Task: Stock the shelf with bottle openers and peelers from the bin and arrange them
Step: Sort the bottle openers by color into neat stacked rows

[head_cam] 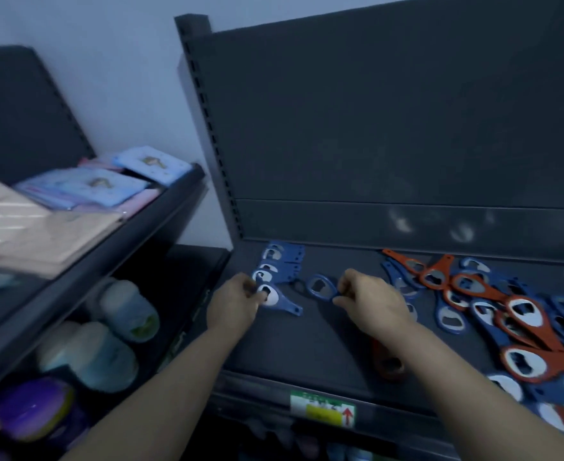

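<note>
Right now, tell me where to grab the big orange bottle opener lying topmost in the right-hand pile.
Probably by its wide ring end: the orange bottle opener lies flat atop the pile, so come from above, finger through the hole, thumb on the outer rim. Its narrow handle is crowded by neighbours.

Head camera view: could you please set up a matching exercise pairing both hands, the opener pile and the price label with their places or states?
1. left hand
2. right hand
3. opener pile
4. price label

A. on the front edge of the shelf
B. red and blue mixed, at the shelf's right
C. grips the nearest opener of the blue row
D. pinches a lone blue opener

Pairs: 1-C, 2-D, 3-B, 4-A
</note>
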`<action>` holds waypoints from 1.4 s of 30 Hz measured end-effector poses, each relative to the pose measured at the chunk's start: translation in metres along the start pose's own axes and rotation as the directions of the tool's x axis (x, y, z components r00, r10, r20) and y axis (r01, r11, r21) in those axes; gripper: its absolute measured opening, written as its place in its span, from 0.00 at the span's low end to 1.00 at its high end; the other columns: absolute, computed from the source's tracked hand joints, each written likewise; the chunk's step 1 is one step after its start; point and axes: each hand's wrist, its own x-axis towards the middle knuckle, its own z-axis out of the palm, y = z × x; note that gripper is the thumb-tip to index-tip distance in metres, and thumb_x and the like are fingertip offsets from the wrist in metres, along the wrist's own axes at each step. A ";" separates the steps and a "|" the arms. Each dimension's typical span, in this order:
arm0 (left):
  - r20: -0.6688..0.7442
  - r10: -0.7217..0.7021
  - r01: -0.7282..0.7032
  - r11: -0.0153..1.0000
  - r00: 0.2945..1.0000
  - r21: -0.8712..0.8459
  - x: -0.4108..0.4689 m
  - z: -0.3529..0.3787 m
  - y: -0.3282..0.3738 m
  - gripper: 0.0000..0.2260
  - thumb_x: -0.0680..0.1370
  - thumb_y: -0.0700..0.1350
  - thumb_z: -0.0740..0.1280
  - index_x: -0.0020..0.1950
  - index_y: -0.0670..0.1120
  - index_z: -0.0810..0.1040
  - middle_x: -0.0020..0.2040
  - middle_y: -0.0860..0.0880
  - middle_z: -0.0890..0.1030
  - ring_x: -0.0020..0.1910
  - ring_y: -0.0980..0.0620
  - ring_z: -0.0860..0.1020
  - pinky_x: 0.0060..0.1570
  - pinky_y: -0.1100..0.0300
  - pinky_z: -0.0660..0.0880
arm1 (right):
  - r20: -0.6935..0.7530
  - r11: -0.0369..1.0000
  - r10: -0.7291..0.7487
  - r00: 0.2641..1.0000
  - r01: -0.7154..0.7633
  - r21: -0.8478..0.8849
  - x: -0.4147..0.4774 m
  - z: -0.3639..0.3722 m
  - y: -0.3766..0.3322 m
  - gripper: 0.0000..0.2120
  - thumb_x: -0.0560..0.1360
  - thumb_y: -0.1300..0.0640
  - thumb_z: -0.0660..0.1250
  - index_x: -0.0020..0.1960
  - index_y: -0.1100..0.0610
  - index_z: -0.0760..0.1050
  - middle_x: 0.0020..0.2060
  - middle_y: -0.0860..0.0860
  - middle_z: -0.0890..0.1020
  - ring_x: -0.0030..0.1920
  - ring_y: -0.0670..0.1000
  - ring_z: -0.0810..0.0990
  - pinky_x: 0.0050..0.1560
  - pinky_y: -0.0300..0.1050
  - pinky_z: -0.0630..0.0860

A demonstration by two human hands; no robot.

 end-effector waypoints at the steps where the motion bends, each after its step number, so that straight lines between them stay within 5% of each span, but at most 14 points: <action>1: 0.003 -0.012 0.012 0.999 1.000 0.049 0.002 -0.004 -0.008 0.08 0.73 0.50 0.73 0.46 0.49 0.77 0.44 0.50 0.82 0.47 0.49 0.79 0.46 0.58 0.73 | 0.012 1.000 -0.007 1.000 0.007 -0.004 0.002 0.006 -0.007 0.09 0.75 0.48 0.66 0.45 0.46 0.66 0.49 0.48 0.81 0.53 0.54 0.78 0.44 0.45 0.69; 6: 0.022 0.003 -0.006 0.993 1.000 0.119 0.022 -0.007 -0.024 0.08 0.73 0.53 0.71 0.42 0.50 0.76 0.45 0.49 0.83 0.48 0.47 0.80 0.44 0.57 0.74 | 0.036 1.000 -0.018 0.999 0.018 -0.009 0.010 0.026 -0.035 0.07 0.75 0.48 0.67 0.47 0.46 0.69 0.48 0.47 0.80 0.52 0.53 0.78 0.43 0.44 0.70; 17: 0.030 0.048 -0.053 0.981 0.998 0.186 0.059 0.004 -0.027 0.13 0.74 0.56 0.68 0.52 0.51 0.72 0.47 0.50 0.82 0.50 0.46 0.80 0.43 0.57 0.74 | 0.040 1.000 0.004 0.999 -0.004 0.002 0.023 0.047 -0.064 0.07 0.74 0.48 0.68 0.52 0.46 0.74 0.48 0.44 0.80 0.51 0.50 0.78 0.44 0.41 0.69; 27: 0.044 0.068 -0.071 0.996 0.997 0.054 0.062 -0.010 -0.043 0.11 0.77 0.47 0.65 0.59 0.48 0.73 0.50 0.51 0.82 0.52 0.47 0.80 0.49 0.56 0.76 | 0.039 1.000 0.016 0.999 -0.015 -0.019 0.041 0.055 -0.087 0.07 0.74 0.49 0.67 0.52 0.45 0.76 0.50 0.43 0.80 0.52 0.49 0.77 0.44 0.41 0.67; 31: 0.045 0.162 -0.165 0.984 0.986 0.063 0.057 -0.012 -0.046 0.11 0.77 0.44 0.65 0.59 0.48 0.75 0.53 0.51 0.81 0.56 0.48 0.77 0.52 0.55 0.76 | -0.051 0.989 -0.023 0.998 0.015 -0.144 0.048 0.063 -0.093 0.12 0.74 0.48 0.67 0.57 0.46 0.76 0.53 0.47 0.76 0.57 0.51 0.73 0.52 0.45 0.70; 34: 0.113 0.297 -0.310 0.943 0.948 0.124 0.054 -0.015 -0.043 0.18 0.78 0.48 0.65 0.67 0.49 0.71 0.63 0.50 0.76 0.65 0.48 0.70 0.60 0.55 0.70 | -0.097 0.968 -0.097 0.991 0.071 -0.239 0.046 0.071 -0.094 0.23 0.74 0.45 0.66 0.68 0.47 0.69 0.64 0.47 0.71 0.65 0.52 0.66 0.60 0.47 0.65; 37: 0.380 0.336 -0.420 0.893 0.862 0.163 0.053 -0.018 -0.040 0.32 0.77 0.56 0.65 0.77 0.48 0.57 0.76 0.49 0.63 0.76 0.50 0.55 0.74 0.49 0.56 | 0.035 0.958 -0.104 0.994 0.110 -0.266 0.045 0.077 -0.090 0.36 0.77 0.39 0.60 0.78 0.52 0.51 0.77 0.48 0.53 0.77 0.50 0.49 0.72 0.50 0.53; 42: 0.524 0.290 -0.474 0.842 0.801 0.258 0.056 -0.009 -0.044 0.37 0.80 0.58 0.60 0.79 0.46 0.43 0.80 0.52 0.47 0.78 0.53 0.40 0.76 0.46 0.42 | 0.203 0.959 0.001 0.979 0.057 -0.278 0.048 0.086 -0.084 0.34 0.81 0.40 0.49 0.78 0.56 0.39 0.78 0.50 0.41 0.77 0.48 0.39 0.76 0.49 0.43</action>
